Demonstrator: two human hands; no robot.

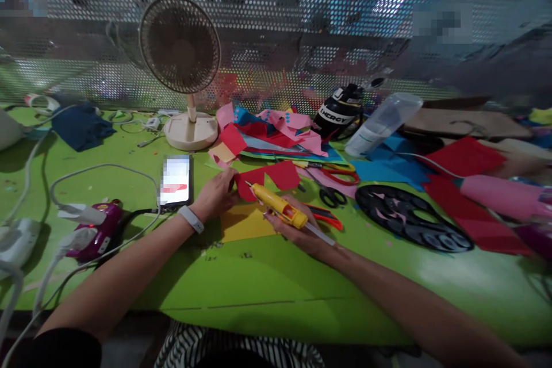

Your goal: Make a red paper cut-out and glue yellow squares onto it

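"Green bench [241, 282], perforated screen [271, 46] behind: what occupies the two hands?"

"The right hand [302, 236] has its grip closed around a yellow glue gun [276, 204], a pale glue stick [321, 234] jutting from the rear. The left grip appears closed, the left hand [215, 192] pinching one end of a cut red paper [282, 177], beside a yellow sheet [245, 227]."

"Which step is in hand?"

"Apparently lining up for glue: the nozzle [249, 183] meets the red paper's outline, though contact is unclear and no bead is discernible."

"And the next move calls for?"

"Steady paper, a measured trigger squeeze and, in all likelihood, fingertips well away from a hot tip."
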